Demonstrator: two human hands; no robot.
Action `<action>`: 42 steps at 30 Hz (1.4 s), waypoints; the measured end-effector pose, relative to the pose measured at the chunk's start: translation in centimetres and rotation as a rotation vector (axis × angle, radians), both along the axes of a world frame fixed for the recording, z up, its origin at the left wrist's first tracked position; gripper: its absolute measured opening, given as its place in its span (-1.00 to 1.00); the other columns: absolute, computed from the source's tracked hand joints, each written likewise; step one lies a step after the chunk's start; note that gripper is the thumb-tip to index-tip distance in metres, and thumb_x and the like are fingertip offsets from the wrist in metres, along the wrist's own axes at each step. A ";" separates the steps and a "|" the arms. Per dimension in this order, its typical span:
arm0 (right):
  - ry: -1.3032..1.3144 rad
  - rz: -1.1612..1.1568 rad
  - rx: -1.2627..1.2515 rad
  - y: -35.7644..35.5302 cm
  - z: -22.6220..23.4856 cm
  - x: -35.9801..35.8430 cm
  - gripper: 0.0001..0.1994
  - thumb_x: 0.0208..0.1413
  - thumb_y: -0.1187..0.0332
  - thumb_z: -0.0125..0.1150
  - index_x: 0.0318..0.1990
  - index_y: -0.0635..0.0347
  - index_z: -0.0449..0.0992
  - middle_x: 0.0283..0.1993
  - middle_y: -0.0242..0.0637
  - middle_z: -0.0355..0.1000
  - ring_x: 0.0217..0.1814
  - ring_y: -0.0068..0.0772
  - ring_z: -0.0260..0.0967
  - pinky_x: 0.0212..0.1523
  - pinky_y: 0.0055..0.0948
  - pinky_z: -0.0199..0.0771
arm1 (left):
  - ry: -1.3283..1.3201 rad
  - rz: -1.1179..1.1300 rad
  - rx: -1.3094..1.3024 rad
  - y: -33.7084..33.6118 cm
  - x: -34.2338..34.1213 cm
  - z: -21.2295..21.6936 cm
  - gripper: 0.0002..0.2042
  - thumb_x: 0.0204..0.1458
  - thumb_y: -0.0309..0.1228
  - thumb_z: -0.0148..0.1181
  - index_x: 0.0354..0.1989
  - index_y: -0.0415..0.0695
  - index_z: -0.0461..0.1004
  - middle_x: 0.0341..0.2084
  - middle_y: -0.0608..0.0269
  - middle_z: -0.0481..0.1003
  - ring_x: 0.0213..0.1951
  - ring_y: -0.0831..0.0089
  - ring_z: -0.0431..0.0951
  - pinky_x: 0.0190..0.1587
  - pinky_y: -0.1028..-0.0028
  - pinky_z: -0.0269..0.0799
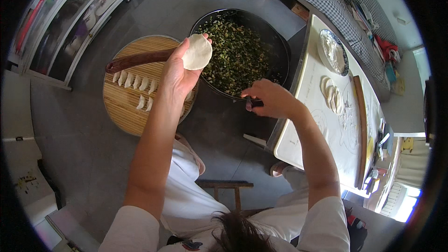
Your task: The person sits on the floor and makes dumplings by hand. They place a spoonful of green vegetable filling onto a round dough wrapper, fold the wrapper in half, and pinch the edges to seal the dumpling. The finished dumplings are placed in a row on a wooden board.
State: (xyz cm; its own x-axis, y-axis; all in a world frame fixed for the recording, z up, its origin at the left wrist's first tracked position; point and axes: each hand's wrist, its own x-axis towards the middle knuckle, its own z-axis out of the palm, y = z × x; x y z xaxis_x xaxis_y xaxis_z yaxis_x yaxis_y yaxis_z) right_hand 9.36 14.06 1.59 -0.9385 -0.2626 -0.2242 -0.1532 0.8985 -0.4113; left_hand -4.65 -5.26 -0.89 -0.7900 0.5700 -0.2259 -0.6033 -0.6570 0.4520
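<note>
On my left hand [180, 72], its fingers curled under it, rests a round, flat dumpling wrapper [197, 52]; nothing lies on it. This hand is over the left rim of a dark wok [283, 49] full of chopped green filling [238, 49]. At the wok's near right rim is my right hand [268, 98], thumb and fingers bent around a short, dark, pinkish-ended piece [248, 103], which I cannot identify. Left of the wok is a round bamboo tray [122, 114] with several folded dumplings [136, 82] in rows, partly behind my left forearm.
The wok's wooden handle [135, 60] reaches over the tray. To the right, a white table [298, 135] bears a bowl of flour [332, 51], stacked wrappers [332, 95] and a long rolling pin [360, 130]. A low wooden stool [226, 185] stands between my legs; a shelf cabinet [70, 28] is at far left.
</note>
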 end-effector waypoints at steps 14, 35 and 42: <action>0.444 -0.574 0.118 5.5 -1.2 -4.7 -0.74 0.09 0.23 -0.15 -0.20 0.14 0.40 -0.26 -0.10 0.40 -0.24 -0.06 0.34 -0.24 -0.22 0.34 | -0.149 0.007 0.054 1.0 0.5 -0.5 -0.63 0.14 -0.28 -0.33 -0.03 -0.34 0.16 -0.10 -0.03 0.30 -0.01 0.17 0.29 0.05 0.27 0.25; 0.312 -1.131 -0.968 3.5 -1.7 -2.0 -0.72 0.09 0.32 -0.13 -0.25 0.40 0.38 -0.42 -0.16 0.43 -0.46 -0.47 0.39 -0.46 -0.54 0.44 | -0.248 0.024 -0.081 3.9 2.1 -3.2 -0.67 0.15 -0.21 -0.36 -0.12 -0.17 0.25 -0.20 0.21 0.34 -0.13 0.37 0.32 -0.03 0.37 0.24; 0.384 -1.081 -0.990 1.1 0.6 0.2 -0.72 0.13 0.31 -0.15 -0.24 0.38 0.39 -0.40 -0.18 0.44 -0.42 -0.46 0.41 -0.45 -0.55 0.43 | -0.288 0.043 -0.020 7.1 3.8 -4.0 -0.67 0.17 -0.22 -0.40 -0.07 -0.17 0.19 -0.16 0.23 0.31 -0.09 0.40 0.30 0.01 0.41 0.21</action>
State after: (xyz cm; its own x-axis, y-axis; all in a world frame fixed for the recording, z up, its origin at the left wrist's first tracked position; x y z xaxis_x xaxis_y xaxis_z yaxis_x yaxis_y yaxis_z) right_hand 9.60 15.12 2.21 -0.7316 0.6771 -0.0794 0.1440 0.0396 -0.9888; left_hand -0.84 1.83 -4.89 -0.7149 0.5309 -0.4552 -0.6807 -0.6772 0.2793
